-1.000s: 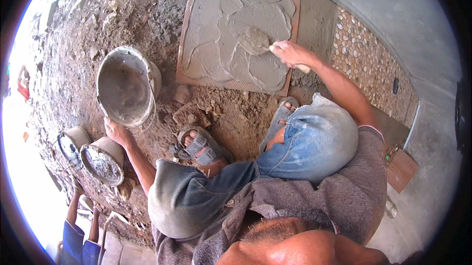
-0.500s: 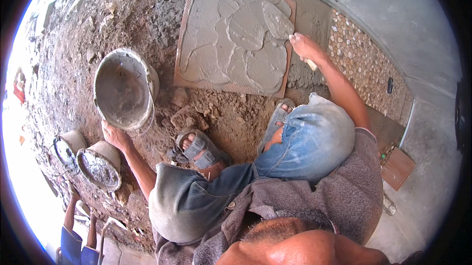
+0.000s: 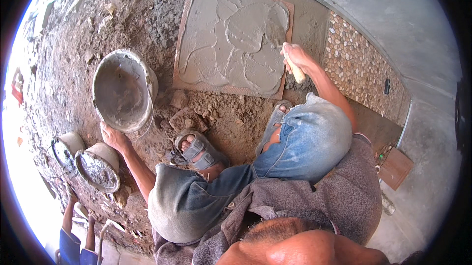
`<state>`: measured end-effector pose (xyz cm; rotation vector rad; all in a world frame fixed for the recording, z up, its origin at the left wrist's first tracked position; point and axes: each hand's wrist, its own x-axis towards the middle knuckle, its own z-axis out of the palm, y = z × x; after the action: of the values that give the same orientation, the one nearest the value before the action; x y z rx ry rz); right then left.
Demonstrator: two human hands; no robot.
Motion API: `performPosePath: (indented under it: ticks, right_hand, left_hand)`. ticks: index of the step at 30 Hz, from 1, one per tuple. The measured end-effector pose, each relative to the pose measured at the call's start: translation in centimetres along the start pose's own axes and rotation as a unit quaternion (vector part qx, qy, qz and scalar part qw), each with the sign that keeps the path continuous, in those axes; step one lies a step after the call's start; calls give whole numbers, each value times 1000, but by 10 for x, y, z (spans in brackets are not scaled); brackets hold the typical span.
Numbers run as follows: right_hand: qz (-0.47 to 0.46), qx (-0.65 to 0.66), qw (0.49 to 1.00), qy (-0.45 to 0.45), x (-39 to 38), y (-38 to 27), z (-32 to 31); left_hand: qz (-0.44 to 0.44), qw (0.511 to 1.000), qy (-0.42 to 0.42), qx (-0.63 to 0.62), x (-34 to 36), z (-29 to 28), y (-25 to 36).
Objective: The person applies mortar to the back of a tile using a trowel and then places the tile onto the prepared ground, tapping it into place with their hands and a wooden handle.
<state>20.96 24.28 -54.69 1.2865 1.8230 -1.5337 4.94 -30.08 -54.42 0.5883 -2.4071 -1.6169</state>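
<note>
My right hand (image 3: 298, 57) is closed around the pale handle of a trowel (image 3: 296, 72). Its blade, tilted and hard to tell from the mortar, lies over the right side of a large square tile (image 3: 231, 89). Wet grey mortar (image 3: 206, 44) coats most of that tile in ridges and swirls, leaving reddish-brown edges bare. On the left, my left hand (image 3: 115, 138) grips the near rim of a mortar-caked bucket (image 3: 123, 93), which leans with its mouth toward me. Grey residue lines the bucket's inside, and a thin wire handle hangs at its right.
Two smaller dirty buckets (image 3: 98, 167) (image 3: 69, 144) stand on the rough soil at left. Pebbled paving (image 3: 354, 63) and a smooth concrete floor (image 3: 427, 167) border the right. A brown tile (image 3: 396, 167) lies there. Another person's legs (image 3: 73, 216) show at lower left.
My right hand has shifted slightly left, and the trowel has turned from blade flat and plainly visible to tilted, its handle swinging toward me. My left hand stays on the bucket rim.
</note>
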Motion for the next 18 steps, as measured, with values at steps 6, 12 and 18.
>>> performPosePath:
  ticks: [6, 12, 18]
  right_hand:
    - [-237, -470, 846, 85, -28, 33, 26]
    - [-65, -293, 951, 79, -34, 45, 32]
    - [42, 57, 997, -18, -61, 48, 54]
  left_hand:
    - [2, 1000, -5, 14, 2, -2, -5]
    - [-1, 1000, -5, 9, -1, -1, 3]
    - [20, 1000, 1, 16, -3, 1, 4]
